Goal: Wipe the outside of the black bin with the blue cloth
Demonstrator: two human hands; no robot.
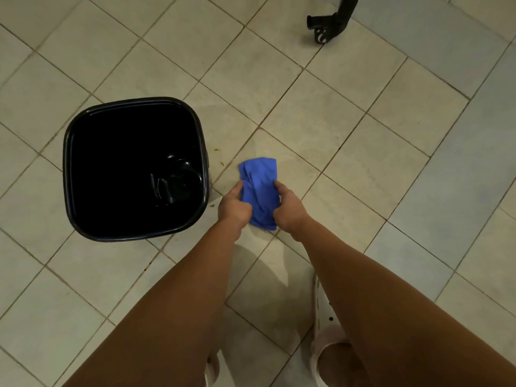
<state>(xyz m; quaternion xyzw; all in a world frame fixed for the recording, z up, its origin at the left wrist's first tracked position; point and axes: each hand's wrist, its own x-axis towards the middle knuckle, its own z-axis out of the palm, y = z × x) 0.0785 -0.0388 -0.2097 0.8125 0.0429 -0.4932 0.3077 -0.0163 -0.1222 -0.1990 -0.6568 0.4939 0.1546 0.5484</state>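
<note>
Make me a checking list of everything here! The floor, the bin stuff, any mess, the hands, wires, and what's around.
Surface: pale tiled floor with dark grout lines.
Job's things: black bin upright, open, no lid; blue cloth bunched up, right of the bin, not touching it.
Clutter: small crumbs on the floor beside the bin.
Grippers: left hand and right hand both grip the cloth.
Cables: nothing seen.
Surroundings: black wheeled leg at the top; white slipper at the bottom.
</note>
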